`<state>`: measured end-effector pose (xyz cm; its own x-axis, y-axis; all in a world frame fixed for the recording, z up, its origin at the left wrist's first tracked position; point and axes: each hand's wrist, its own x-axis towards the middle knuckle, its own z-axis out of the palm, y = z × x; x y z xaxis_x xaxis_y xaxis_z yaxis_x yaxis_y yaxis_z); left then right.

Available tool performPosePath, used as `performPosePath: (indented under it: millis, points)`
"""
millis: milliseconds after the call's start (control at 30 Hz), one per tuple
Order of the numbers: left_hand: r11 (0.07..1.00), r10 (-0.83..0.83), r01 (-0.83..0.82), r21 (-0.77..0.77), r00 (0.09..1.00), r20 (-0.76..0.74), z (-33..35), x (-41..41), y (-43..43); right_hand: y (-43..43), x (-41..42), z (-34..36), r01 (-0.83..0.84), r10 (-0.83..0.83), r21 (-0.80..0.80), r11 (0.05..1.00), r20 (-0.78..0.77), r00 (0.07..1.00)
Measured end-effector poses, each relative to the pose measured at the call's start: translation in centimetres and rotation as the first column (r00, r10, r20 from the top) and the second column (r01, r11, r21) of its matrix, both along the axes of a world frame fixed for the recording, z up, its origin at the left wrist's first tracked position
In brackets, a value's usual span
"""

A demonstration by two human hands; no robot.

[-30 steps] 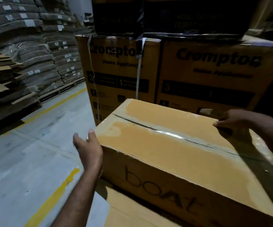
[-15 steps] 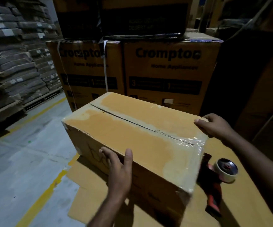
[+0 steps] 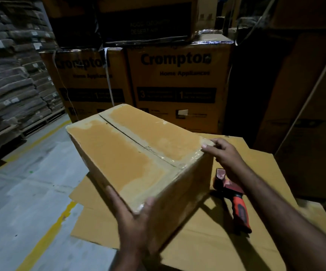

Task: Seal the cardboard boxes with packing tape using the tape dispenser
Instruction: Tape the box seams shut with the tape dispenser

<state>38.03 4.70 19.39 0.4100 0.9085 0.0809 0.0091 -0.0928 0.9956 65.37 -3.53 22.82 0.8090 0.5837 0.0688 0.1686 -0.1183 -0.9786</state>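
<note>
A brown cardboard box with clear tape along its top seam and edges lies on flat cardboard sheets, one short end turned toward me. My left hand cups the box's near corner, fingers straight along the left side and thumb on the end face. My right hand rests its fingers on the box's right top corner. A red and black tape dispenser lies on the sheets just right of the box, partly hidden behind my right forearm. Neither hand touches it.
Large printed Crompton cartons are stacked right behind the box, with darker cartons on top and to the right. Piles of flattened cardboard on pallets line the left. A grey concrete floor with a yellow line runs along the left.
The box has swung round so its short end now faces me. My left hand slid from the far left corner to the near corner. The tape dispenser came into view.
</note>
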Motion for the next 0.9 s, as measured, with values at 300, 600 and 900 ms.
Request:
performPosePath:
  millis: [300, 600, 900]
  points:
    - [0.981, -0.090, 0.096, 0.167, 0.995, -0.047, 1.9, -5.2, 8.8, 2.6, -4.1, 3.1, -0.137, 0.137, 0.205, 0.969, 0.013, 0.990]
    - [0.945, -0.253, 0.199, 0.259, 0.948, 0.195, 6.8, -5.9, 14.4, 2.7, -8.7, 8.4, -0.030, 0.011, 0.383, 0.923, 0.050, 0.999]
    - [0.871, -0.457, 0.325, 0.368, 0.812, 0.364, 11.9, -2.6, 12.5, -3.4, -12.4, 13.0, 0.224, -0.325, 0.398, 0.890, 0.207, 0.923]
